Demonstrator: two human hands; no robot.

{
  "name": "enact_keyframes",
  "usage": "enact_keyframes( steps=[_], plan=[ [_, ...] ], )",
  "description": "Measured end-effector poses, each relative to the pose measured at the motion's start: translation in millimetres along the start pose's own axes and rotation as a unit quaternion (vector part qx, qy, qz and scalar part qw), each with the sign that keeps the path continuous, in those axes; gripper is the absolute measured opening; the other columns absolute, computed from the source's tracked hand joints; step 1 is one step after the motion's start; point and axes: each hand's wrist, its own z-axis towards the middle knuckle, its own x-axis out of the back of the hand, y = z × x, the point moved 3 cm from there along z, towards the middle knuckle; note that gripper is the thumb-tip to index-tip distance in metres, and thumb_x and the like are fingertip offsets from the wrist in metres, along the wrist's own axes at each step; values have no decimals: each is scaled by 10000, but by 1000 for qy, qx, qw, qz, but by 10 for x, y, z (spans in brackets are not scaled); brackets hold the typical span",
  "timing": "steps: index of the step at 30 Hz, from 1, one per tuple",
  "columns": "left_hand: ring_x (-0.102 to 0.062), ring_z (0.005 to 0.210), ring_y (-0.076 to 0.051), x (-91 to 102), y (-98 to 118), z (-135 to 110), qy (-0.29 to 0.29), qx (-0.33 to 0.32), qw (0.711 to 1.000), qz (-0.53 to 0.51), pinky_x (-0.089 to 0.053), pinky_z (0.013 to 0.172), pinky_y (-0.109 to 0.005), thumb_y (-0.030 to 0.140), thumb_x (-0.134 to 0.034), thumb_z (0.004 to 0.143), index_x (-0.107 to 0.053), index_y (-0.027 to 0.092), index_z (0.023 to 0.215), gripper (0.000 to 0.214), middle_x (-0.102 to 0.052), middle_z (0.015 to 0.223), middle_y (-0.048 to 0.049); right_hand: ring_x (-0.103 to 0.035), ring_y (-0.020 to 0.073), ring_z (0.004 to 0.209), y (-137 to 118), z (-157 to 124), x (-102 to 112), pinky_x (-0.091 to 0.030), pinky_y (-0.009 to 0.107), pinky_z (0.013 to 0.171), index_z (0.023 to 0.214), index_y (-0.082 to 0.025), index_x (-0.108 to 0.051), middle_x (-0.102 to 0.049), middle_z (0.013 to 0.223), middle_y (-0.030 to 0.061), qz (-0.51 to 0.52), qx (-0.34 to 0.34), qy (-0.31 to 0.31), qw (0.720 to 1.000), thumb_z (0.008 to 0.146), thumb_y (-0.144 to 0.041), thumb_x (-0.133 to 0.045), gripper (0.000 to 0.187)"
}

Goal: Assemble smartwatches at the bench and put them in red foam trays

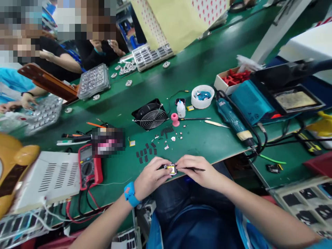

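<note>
At the table's front edge my left hand grips a small electronic device between thumb and fingers. The device's open face shows a silvery battery with yellow edges. My right hand is closed round slim dark tweezers, whose rear end sticks out to the right. Their tip is hidden by my fingers, close against the device's right side. Just beyond my hands lie several black foam pads and small loose parts. A loose battery rests left of them.
Farther back stand a black fan, a white bottle, a pink holder and a white round tub. A soldering station and a teal hot-air handle are right. Left is a red multimeter. Co-workers sit across the table.
</note>
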Motion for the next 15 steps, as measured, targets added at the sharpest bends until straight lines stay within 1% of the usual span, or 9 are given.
enact_keyframes(
  steps=[5, 10, 12, 15],
  plan=[
    [-601, 1046, -194, -20, -60, -14, -4, -4, 1000, -14, -581, 865, -341, 155, -644, 967, -664, 199, 1126, 166, -675, 1148, -94, -727, 160, 920, -78, 29, 25, -607, 267, 800, 1050, -177, -708, -754, 992, 85, -27, 1, -39, 999, 1019, -137, -548, 167],
    [-583, 1064, -211, -84, -131, -65, 23, -11, 999, -40, -585, 875, -357, 110, -675, 931, -647, 176, 1150, 231, -667, 1156, -121, -722, 170, 989, -88, 21, 41, -603, 273, 827, 1131, -169, -688, -743, 1106, 118, -55, -23, -89, 994, 1008, -95, -545, 202],
    [-586, 1068, -215, -107, -148, -85, 34, -11, 998, -46, -587, 885, -367, 97, -677, 923, -643, 173, 1163, 254, -668, 1156, -127, -714, 177, 1039, -69, -15, 37, -604, 285, 860, 1188, -177, -674, -731, 1165, 126, -65, -31, -105, 992, 1009, -115, -562, 221],
    [-591, 1060, -217, -133, -159, -102, 34, -1, 998, -43, -593, 879, -366, 103, -671, 927, -646, 164, 1150, 232, -675, 1146, -125, -686, 197, 1142, -41, -69, 34, -595, 317, 939, 1279, -188, -641, -704, 1242, 130, -80, -46, -129, 987, 1014, -157, -578, 275]
  ],
)
